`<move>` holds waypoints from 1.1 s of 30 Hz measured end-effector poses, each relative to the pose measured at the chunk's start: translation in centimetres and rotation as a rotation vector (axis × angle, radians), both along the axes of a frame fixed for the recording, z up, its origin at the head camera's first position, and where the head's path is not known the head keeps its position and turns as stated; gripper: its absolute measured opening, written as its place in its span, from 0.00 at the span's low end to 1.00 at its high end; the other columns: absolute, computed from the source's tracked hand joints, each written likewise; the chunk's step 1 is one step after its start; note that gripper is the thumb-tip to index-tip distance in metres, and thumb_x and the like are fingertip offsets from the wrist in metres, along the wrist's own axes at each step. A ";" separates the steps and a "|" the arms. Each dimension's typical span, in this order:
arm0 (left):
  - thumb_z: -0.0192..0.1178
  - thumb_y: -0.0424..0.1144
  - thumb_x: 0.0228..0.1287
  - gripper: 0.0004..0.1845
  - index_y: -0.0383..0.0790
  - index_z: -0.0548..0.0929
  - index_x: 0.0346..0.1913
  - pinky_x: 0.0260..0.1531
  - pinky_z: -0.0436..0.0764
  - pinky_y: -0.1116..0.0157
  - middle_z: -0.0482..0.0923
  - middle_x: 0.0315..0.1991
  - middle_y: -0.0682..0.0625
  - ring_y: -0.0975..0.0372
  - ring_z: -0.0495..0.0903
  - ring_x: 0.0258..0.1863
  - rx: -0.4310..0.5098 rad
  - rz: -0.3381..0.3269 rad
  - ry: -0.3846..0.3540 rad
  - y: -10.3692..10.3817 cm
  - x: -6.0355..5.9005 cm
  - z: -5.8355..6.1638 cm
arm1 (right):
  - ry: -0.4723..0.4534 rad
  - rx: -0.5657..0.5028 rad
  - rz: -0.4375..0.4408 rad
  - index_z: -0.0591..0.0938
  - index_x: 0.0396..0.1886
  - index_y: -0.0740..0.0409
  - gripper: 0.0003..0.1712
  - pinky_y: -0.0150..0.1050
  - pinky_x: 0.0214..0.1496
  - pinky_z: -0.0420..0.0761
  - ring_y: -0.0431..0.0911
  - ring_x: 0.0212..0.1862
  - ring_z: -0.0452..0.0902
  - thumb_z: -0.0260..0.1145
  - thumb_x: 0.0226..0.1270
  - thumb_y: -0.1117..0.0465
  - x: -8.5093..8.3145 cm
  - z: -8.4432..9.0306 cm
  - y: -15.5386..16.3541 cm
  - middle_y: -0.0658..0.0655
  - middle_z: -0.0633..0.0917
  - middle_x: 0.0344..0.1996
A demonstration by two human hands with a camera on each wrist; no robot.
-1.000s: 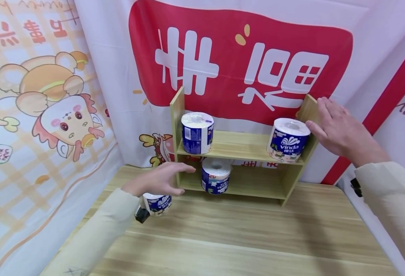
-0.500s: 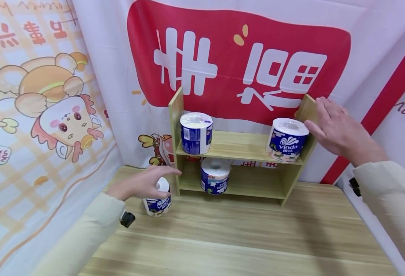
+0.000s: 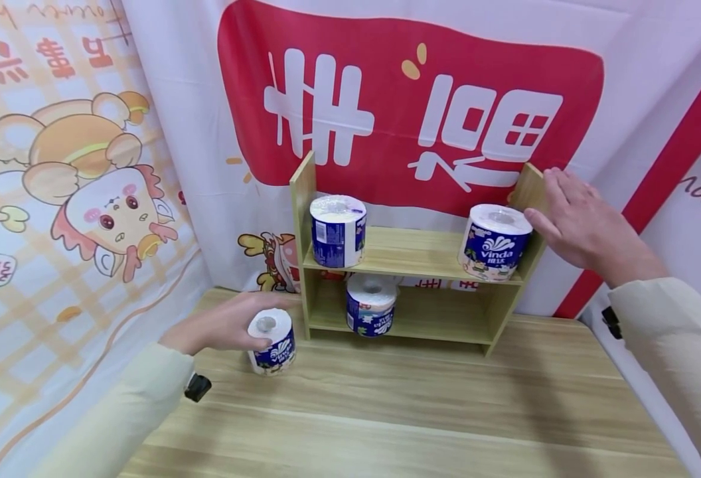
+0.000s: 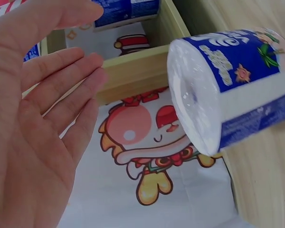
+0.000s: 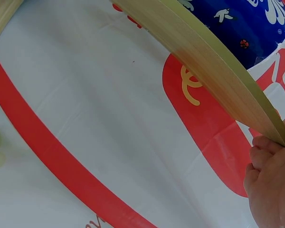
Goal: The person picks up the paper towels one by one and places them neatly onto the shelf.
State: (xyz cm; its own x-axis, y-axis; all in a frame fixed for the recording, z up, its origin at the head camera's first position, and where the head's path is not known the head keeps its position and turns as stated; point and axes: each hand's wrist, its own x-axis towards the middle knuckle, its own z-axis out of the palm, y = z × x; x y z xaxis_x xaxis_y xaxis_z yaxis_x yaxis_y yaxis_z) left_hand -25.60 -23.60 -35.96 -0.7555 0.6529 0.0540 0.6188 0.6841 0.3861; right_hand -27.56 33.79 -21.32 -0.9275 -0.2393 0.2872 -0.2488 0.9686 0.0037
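At the lower left of the centre in the head view, a white paper roll in a blue-and-white printed wrapper [image 3: 274,353] stands upright on the pale wood-grain table [image 3: 398,425]. The left hand [image 3: 222,322] is beside it, its grip spread: the thumb shows across the near side of the roll, the fingers reach past its far side, and the left wrist view shows a gap between palm and roll.

At the centre right, the right hand [image 3: 592,226] holds the upper end of the right side panel of a pale wooden two-tier shelf [image 3: 304,192], thumb on the inner face and fingers over the outer edge. So this grip is closed about the panel.

Three similar wrapped rolls are in the shelf: the upper-left roll [image 3: 338,236] near the left panel, the upper-right roll [image 3: 495,249] close to the right panel, and the lower roll [image 3: 371,312] on the lower tier, left of its middle.

Judging by this layout, the work looks mostly done: three rolls are in the shelf, and the one on the table seems to be all that is left; it has not yet been lifted.
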 end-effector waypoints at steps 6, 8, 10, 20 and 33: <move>0.75 0.39 0.59 0.33 0.37 0.81 0.68 0.67 0.79 0.39 0.82 0.66 0.41 0.43 0.80 0.66 -0.042 -0.007 0.064 -1.0 0.2 -0.4 | 0.001 0.008 -0.004 0.32 0.87 0.58 0.55 0.76 0.82 0.48 0.70 0.86 0.36 0.49 0.80 0.36 -0.1 0.1 0.0 0.71 0.41 0.86; 0.76 0.38 0.57 0.34 0.36 0.81 0.68 0.67 0.79 0.40 0.83 0.66 0.40 0.43 0.81 0.66 -0.050 -0.005 0.074 -1.3 0.3 -0.5 | 0.004 0.008 -0.003 0.33 0.87 0.58 0.55 0.76 0.82 0.49 0.70 0.86 0.36 0.50 0.80 0.36 -0.1 0.1 0.0 0.71 0.41 0.86; 0.76 0.37 0.56 0.34 0.34 0.81 0.67 0.68 0.79 0.40 0.83 0.65 0.39 0.42 0.81 0.66 -0.055 -0.005 0.079 -1.5 0.3 -0.6 | 0.006 0.008 -0.003 0.33 0.87 0.58 0.55 0.76 0.81 0.49 0.70 0.86 0.36 0.50 0.80 0.36 -0.1 0.1 -0.1 0.70 0.41 0.86; 0.75 0.35 0.53 0.33 0.32 0.82 0.65 0.66 0.80 0.40 0.84 0.64 0.38 0.42 0.82 0.64 -0.070 -0.002 0.087 -2.6 0.4 -1.5 | 0.005 0.004 -0.007 0.33 0.87 0.58 0.55 0.76 0.81 0.50 0.71 0.85 0.37 0.49 0.80 0.36 0.0 0.0 0.0 0.71 0.42 0.86; 0.72 0.33 0.53 0.32 0.30 0.82 0.64 0.65 0.81 0.41 0.84 0.62 0.37 0.42 0.83 0.62 -0.090 -0.006 0.080 -2.8 0.6 -2.5 | 0.003 0.007 -0.006 0.33 0.87 0.58 0.55 0.76 0.82 0.48 0.70 0.86 0.35 0.49 0.80 0.36 0.0 -0.1 0.0 0.69 0.39 0.86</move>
